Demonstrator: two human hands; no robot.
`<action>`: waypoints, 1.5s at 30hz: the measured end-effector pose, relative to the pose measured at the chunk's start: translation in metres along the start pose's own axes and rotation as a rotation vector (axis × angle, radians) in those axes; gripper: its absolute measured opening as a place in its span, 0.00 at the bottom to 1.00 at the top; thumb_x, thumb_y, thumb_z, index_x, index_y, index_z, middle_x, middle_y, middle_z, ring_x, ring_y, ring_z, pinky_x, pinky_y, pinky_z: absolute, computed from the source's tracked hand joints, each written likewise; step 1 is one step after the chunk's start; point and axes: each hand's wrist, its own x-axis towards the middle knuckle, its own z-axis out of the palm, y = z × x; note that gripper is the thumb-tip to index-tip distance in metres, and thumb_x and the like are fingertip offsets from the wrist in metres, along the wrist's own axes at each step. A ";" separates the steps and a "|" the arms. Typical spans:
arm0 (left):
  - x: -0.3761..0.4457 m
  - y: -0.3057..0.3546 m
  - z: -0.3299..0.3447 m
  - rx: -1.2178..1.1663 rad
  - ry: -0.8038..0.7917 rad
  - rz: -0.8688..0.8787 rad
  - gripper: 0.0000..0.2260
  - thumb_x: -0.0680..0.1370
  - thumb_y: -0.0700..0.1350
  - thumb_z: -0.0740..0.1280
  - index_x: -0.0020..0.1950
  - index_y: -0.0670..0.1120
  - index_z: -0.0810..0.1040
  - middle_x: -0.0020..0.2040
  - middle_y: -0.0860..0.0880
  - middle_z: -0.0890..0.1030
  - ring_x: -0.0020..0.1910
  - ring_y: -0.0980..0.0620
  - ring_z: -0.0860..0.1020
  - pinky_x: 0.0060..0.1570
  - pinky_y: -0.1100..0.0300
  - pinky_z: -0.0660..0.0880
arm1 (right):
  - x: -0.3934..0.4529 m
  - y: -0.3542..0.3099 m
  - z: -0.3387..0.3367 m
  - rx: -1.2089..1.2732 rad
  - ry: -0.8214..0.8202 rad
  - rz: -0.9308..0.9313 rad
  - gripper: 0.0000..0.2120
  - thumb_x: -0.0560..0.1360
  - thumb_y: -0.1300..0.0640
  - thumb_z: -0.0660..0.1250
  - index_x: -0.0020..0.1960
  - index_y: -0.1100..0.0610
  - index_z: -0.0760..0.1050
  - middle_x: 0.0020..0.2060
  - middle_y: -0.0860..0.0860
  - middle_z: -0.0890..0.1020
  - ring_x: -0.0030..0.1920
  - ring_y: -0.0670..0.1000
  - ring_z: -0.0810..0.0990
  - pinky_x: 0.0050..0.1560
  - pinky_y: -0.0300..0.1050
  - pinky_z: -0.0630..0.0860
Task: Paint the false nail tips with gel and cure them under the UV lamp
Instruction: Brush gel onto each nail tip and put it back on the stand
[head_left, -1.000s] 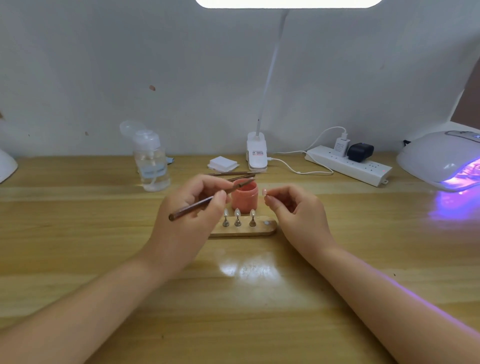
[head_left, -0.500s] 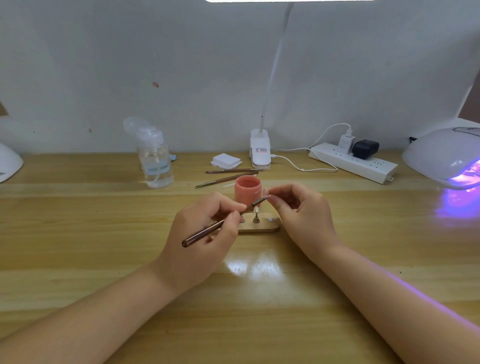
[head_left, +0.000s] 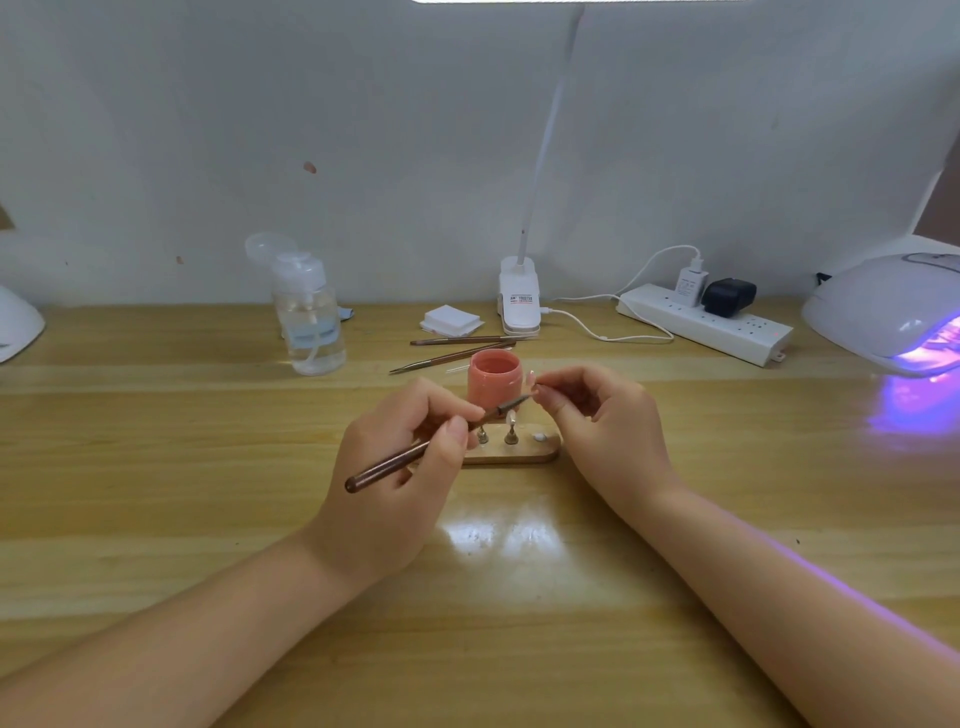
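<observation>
Two hands meet over the middle of the table (head_left: 156, 545), just in front of the pink gel pot (head_left: 494, 382). Left hand (head_left: 400, 467) grips a brush (head_left: 436, 441) like a pen, handle trailing toward 8 o'clock, bristle end reaching toward 2 o'clock. Right hand (head_left: 602, 421) pinches a small stem between thumb and forefinger, with a false nail tip (head_left: 531, 378) standing at its top; the bristles sit right at that tip, though actual contact is too small to tell.

Below the hands lies a wooden stand (head_left: 519, 453). One more nail tip (head_left: 511, 418) stands on it on its peg, another peg at its 9 o'clock is partly hidden by the left fingers, and the right end has an empty socket.

By my reading, the painting step is in hand: gel is being laid on the held tip. The next move probably calls for short, light strokes along the tip with the right hand holding steady, then seating the stem in the stand.

At 2 o'clock, well apart, the curing lamp (head_left: 883, 306) glows violet at the table's edge. Two spare brushes (head_left: 457, 349) lie at 11 o'clock behind the pot.
</observation>
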 end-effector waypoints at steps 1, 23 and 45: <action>0.001 0.000 0.001 -0.009 0.013 0.002 0.08 0.77 0.49 0.60 0.48 0.50 0.78 0.41 0.54 0.82 0.41 0.52 0.81 0.41 0.51 0.79 | 0.000 0.000 0.000 0.010 -0.003 0.004 0.05 0.73 0.63 0.72 0.46 0.53 0.82 0.39 0.44 0.84 0.42 0.43 0.82 0.48 0.41 0.79; -0.002 -0.002 0.000 -0.054 0.000 -0.027 0.08 0.75 0.48 0.60 0.46 0.49 0.78 0.41 0.51 0.82 0.41 0.54 0.82 0.41 0.56 0.79 | -0.003 -0.006 -0.001 0.028 -0.035 -0.019 0.12 0.74 0.64 0.71 0.43 0.46 0.79 0.36 0.39 0.83 0.40 0.41 0.82 0.46 0.36 0.78; 0.001 0.000 0.002 -0.034 0.000 -0.011 0.08 0.76 0.48 0.62 0.50 0.51 0.79 0.44 0.57 0.83 0.45 0.53 0.82 0.46 0.61 0.77 | -0.003 -0.007 0.000 0.057 -0.030 -0.007 0.13 0.75 0.64 0.70 0.42 0.45 0.77 0.38 0.45 0.84 0.43 0.49 0.83 0.49 0.49 0.79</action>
